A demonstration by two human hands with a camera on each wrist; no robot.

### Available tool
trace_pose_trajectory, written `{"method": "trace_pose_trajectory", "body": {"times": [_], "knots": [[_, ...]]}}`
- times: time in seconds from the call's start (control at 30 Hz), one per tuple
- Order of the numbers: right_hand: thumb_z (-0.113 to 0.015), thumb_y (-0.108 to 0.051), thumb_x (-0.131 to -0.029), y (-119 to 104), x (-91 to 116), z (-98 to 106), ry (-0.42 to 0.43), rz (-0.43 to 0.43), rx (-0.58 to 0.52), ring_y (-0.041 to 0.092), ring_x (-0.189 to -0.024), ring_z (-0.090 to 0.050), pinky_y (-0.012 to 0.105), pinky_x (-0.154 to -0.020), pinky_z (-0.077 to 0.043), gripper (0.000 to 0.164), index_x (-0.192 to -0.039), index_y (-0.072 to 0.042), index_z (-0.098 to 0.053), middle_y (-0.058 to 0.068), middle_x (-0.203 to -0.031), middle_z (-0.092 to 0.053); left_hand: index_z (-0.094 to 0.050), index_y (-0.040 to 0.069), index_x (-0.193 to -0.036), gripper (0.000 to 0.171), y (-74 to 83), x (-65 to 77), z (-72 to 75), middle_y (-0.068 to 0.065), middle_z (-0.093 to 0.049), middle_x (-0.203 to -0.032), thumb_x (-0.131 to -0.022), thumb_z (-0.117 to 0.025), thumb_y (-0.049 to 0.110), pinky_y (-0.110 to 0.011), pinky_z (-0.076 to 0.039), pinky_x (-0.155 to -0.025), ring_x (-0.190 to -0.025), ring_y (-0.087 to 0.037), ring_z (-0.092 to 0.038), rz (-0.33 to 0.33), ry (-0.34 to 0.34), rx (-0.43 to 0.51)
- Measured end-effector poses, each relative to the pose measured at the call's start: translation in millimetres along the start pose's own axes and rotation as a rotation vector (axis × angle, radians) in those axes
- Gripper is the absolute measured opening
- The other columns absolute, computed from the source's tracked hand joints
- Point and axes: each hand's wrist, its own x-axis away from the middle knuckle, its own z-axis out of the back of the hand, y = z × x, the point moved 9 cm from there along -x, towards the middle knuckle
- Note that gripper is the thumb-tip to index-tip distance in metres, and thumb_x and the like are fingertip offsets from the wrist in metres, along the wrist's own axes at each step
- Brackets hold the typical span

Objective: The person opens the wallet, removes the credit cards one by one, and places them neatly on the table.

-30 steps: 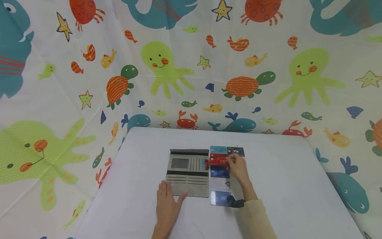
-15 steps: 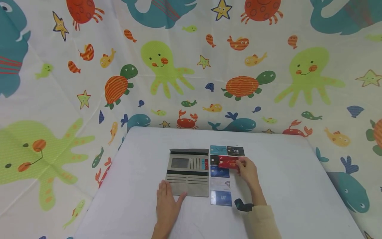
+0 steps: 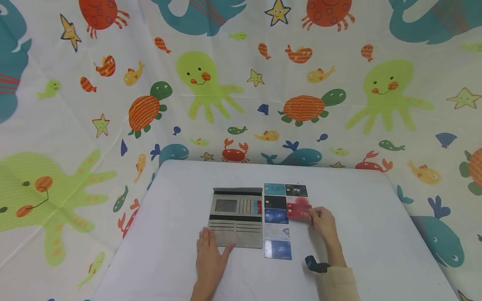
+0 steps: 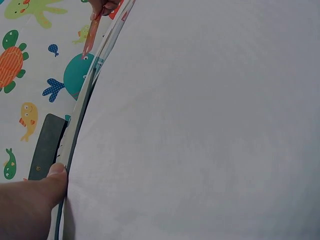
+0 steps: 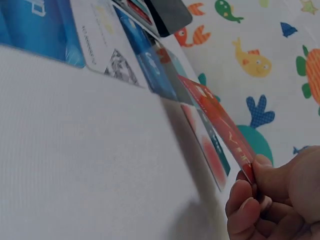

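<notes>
My right hand [image 3: 326, 225] pinches the right end of a red VIP card [image 5: 220, 125] between thumb and fingers. In the right wrist view that card is raised and tilted above the table, near a white-and-pink card [image 5: 209, 150]. My left hand [image 3: 211, 261] rests at the lower left corner of an open grey wallet [image 3: 241, 239], fingers straight and thumb [image 4: 56, 172] along its front edge. The wallet lies flat, with card slots, a dark window and a small red-and-blue card end [image 3: 257, 207] showing at its right side.
Right of the wallet lie a teal card [image 3: 274, 189], a black Vip card [image 3: 296, 190], a plain black card [image 3: 275, 202], a blue card [image 3: 276, 216], a white card [image 3: 276, 231] and another blue card [image 3: 278, 250]. A sea-animal cloth [image 3: 233, 92] hangs behind the white table [image 3: 376, 234].
My right hand has drawn the red card right and toward me, off the left column. The black card beneath it now shows. My left hand and the wallet have stayed put.
</notes>
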Motion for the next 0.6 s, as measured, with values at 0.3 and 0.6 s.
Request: {"method": "trace_pose_trajectory", "body": {"times": [0.3,0.6], "knots": [[-0.054,-0.024,-0.104,10.1,1.6,2.7,0.001,-0.025,0.053,0.018,-0.069,-0.057,0.025,-0.058,-0.046,0.034,-0.114,0.008,-0.062,0.013,-0.081,-0.065,-0.033,-0.014,-0.148,0.1,-0.1,0.3,0.3,-0.032,-0.028,-0.159,-0.087,-0.071,0.055,-0.058,-0.023,-0.123,-0.151,-0.045,-0.025,0.001,-0.004,0.001],[-0.059,-0.019,-0.1,9.6,5.2,5.1,0.005,0.016,0.1,0.021,-0.072,-0.057,0.026,-0.058,-0.044,0.03,-0.107,0.01,-0.065,0.016,-0.082,-0.066,-0.034,-0.014,-0.148,0.1,-0.1,0.8,0.2,-0.031,-0.028,-0.16,-0.087,-0.07,0.055,-0.057,-0.023,-0.123,-0.151,-0.045,-0.025,0.002,-0.003,0.0]]}}
